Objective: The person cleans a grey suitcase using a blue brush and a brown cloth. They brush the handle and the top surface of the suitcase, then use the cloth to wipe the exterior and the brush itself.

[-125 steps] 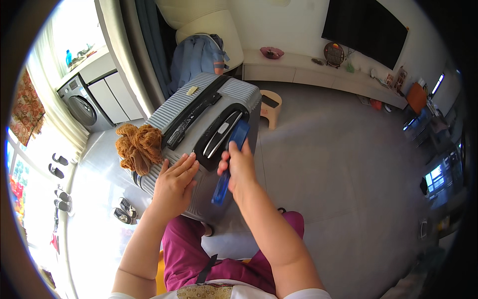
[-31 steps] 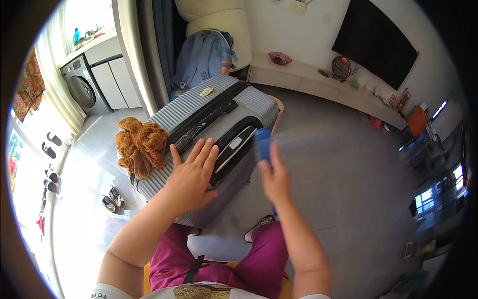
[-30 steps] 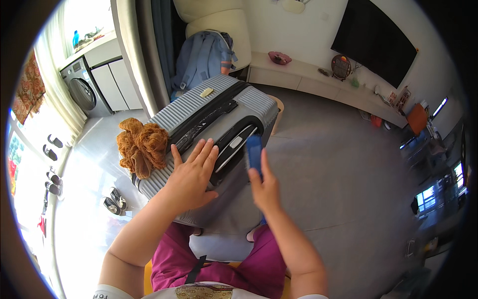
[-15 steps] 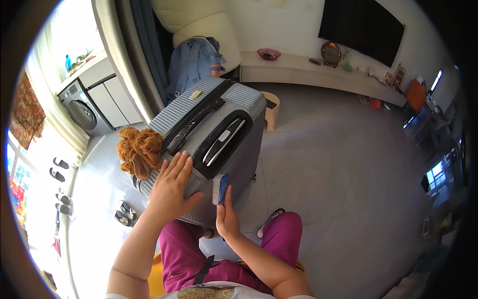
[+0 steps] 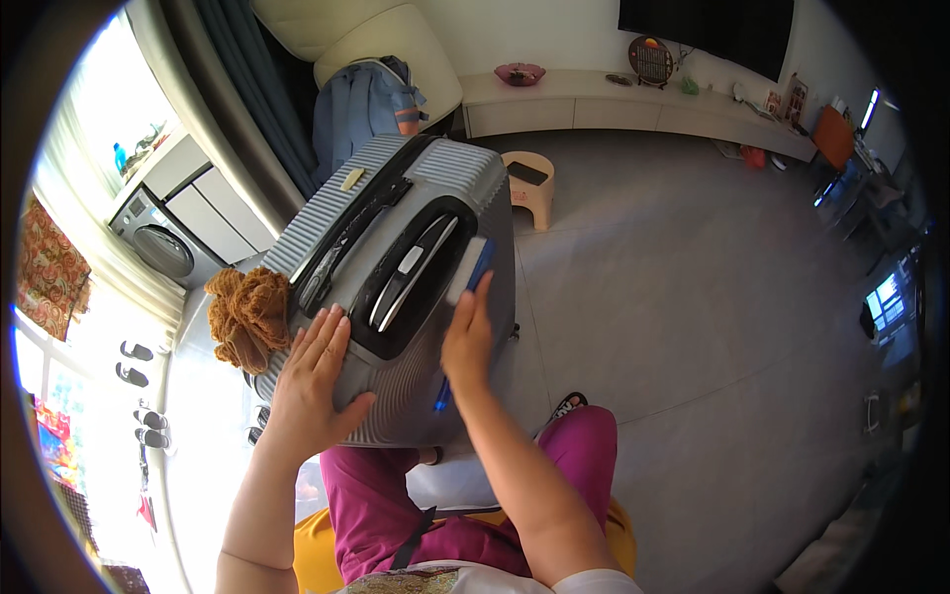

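Observation:
A grey ribbed suitcase [image 5: 411, 401] stands upright before my knees, with a black-framed carry handle [image 5: 409, 269] on its top. My left hand [image 5: 322, 391] lies flat on the near left corner of the top, its fingers stretched out. In my right hand [image 5: 467, 337] is a blue scrubbing brush [image 5: 482, 263] with pale bristles. Its head is at the suitcase's right top edge, beside the handle recess; whether the bristles touch the shell I cannot tell. A bunched brown cloth [image 5: 247, 319] rests on the left end of the suitcase, close to my left fingertips.
Behind the suitcase a blue-grey backpack [image 5: 361, 114] leans on a cream chair [image 5: 391, 45]. A small beige stool [image 5: 537, 193] stands beyond its right side. Further off are a long low cabinet [image 5: 614, 116] and, at left, a washing machine [image 5: 163, 247]. Slippers [image 5: 150, 428] lie on the left floor.
My right hand has moved forward and up with the brush, from the suitcase's near edge to beside the handle recess. My left hand stays flat on the top. The view has shifted slightly.

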### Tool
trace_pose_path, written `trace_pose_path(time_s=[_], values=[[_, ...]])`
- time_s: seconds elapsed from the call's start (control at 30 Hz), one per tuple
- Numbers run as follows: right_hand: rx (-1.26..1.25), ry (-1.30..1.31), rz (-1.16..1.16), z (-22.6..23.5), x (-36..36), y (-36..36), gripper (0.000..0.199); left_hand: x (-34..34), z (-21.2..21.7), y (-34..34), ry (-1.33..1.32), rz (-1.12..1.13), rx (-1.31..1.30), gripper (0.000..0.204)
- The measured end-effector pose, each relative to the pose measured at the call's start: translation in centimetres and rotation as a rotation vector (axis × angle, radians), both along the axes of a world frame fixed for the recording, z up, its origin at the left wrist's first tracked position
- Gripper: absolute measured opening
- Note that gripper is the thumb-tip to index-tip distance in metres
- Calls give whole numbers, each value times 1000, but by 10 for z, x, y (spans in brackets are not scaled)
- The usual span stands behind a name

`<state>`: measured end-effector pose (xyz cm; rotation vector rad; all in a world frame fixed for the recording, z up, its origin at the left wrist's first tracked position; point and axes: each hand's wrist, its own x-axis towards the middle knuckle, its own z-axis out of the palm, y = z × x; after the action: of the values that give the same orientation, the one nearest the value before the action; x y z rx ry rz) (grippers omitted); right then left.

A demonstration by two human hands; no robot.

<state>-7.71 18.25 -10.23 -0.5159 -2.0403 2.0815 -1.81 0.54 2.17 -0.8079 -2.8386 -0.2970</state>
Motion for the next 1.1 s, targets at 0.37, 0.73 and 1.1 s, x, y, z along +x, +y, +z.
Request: trace_pose_path(time_s=[0.37, 0.73, 1.1], values=[[-95, -119, 43, 21, -5, 14, 57, 0, -1, 2, 6, 0, 26, 90], [345, 274, 255, 7, 101, -2, 58, 11, -24, -4, 219, -37, 315, 51], [1578, 219, 973, 195, 32, 21, 46, 39, -32, -17, 488, 82, 410, 40]])
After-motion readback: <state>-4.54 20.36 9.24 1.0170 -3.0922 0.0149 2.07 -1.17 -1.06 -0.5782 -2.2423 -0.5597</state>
